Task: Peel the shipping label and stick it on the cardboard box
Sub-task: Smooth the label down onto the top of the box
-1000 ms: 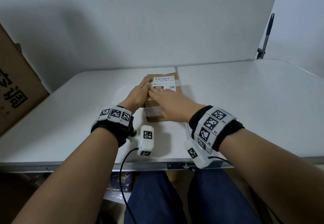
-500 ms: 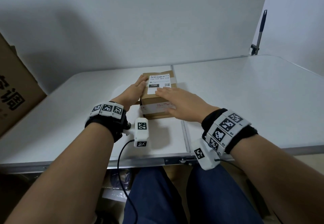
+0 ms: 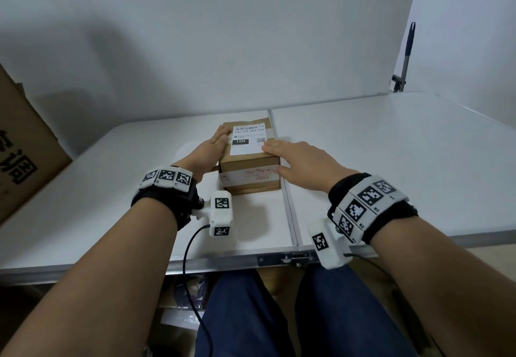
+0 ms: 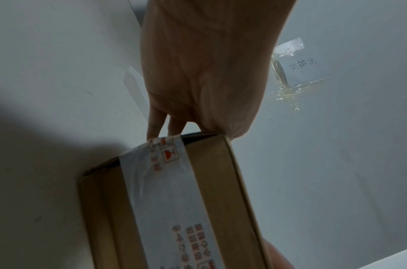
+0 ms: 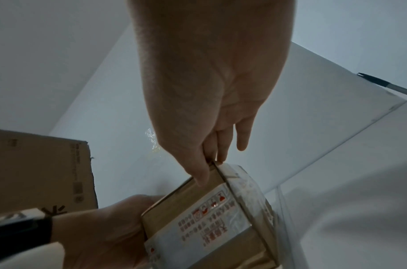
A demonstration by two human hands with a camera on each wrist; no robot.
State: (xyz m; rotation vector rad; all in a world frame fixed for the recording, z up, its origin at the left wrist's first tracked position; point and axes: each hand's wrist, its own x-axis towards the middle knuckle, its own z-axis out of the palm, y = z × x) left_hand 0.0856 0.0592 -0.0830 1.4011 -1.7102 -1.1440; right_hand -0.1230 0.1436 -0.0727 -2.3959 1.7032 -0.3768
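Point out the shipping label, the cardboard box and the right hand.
shipping label (image 3: 248, 140): head view, middle of its white face.
cardboard box (image 3: 250, 164): head view, bare brown front face above the tape.
right hand (image 3: 303, 161): head view, back of the hand.

white folding table (image 3: 391, 161) against a white wall (image 3: 223, 35), big printed carton (image 3: 25, 144) off its left edge, pole on a clamp (image 3: 406, 57) far right, taped handwritten note (image 4: 299, 67) on the wall.
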